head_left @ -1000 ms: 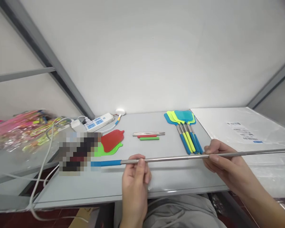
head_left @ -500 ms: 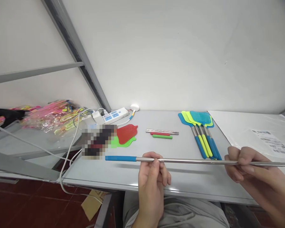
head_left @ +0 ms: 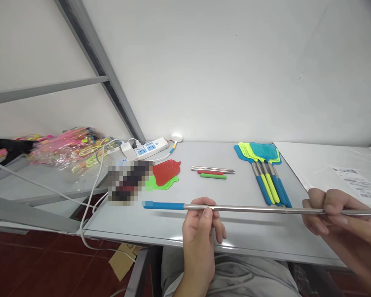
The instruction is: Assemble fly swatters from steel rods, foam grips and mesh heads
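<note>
A silver telescopic rod [head_left: 253,209] with a blue grip [head_left: 165,206] lies level across the view, held just above the table. My left hand [head_left: 199,235] pinches it between thumb and fingers, right of the blue grip. Farther along, my right hand [head_left: 330,222] is closed around a thinner section; the rod's far end runs out of view at the right edge. Beyond it rests a fanned group of fly swatters [head_left: 262,152] with blue and yellow grips. Silver tubes [head_left: 213,168], a red grip [head_left: 210,172] and a green grip [head_left: 213,176] lie mid-table.
At left on the table, a red swatter head [head_left: 167,171] overlaps a green swatter head [head_left: 165,184], beside a pixelated patch. Behind them is a white power strip [head_left: 150,147] with cables. Plastic-bagged colourful items [head_left: 71,148] lie far left. A white package [head_left: 321,163] occupies the right.
My right hand has moved right with the rod. The blue grip has shifted right too, slightly more than my left hand. The whole view has drifted a little.
</note>
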`<act>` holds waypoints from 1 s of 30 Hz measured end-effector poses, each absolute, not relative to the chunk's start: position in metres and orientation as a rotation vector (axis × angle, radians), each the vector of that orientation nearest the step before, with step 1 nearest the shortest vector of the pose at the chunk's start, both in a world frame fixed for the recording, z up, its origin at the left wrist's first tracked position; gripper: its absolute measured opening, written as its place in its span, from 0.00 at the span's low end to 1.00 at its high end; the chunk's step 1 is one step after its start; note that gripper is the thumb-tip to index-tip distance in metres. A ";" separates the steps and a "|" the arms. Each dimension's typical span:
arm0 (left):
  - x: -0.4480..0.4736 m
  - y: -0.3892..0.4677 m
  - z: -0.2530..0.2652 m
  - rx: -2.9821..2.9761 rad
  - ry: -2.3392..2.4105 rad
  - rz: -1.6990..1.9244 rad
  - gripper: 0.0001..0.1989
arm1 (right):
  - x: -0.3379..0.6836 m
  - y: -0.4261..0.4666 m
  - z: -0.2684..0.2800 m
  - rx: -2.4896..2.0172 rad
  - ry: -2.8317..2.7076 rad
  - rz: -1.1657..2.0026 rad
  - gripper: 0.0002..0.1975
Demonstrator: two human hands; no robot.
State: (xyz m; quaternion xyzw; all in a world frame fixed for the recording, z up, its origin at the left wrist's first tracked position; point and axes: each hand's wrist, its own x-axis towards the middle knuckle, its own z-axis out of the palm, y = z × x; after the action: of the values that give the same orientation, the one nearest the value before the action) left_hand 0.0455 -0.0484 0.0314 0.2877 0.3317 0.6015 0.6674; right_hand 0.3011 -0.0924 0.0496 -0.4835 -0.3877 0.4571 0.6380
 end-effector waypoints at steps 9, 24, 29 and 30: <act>0.041 -0.046 0.031 0.630 0.670 1.387 0.06 | 0.307 -0.089 0.042 -1.095 -1.017 1.041 0.04; 0.005 -0.016 0.044 0.501 0.699 1.767 0.12 | 0.310 -0.088 0.050 -1.156 -0.809 1.048 0.07; 0.006 -0.012 0.039 0.538 0.770 1.842 0.12 | 0.303 -0.083 0.046 -1.182 -0.681 0.985 0.07; 0.009 -0.013 0.038 0.523 0.777 1.851 0.13 | 0.301 -0.082 0.046 -1.173 -0.668 0.949 0.08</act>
State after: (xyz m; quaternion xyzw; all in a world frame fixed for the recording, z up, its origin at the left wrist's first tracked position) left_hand 0.0087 -0.0128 0.0381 0.2169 0.3224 0.7683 0.5086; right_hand 0.3010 -0.0819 0.0461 -0.5222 -0.2972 0.4223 0.6787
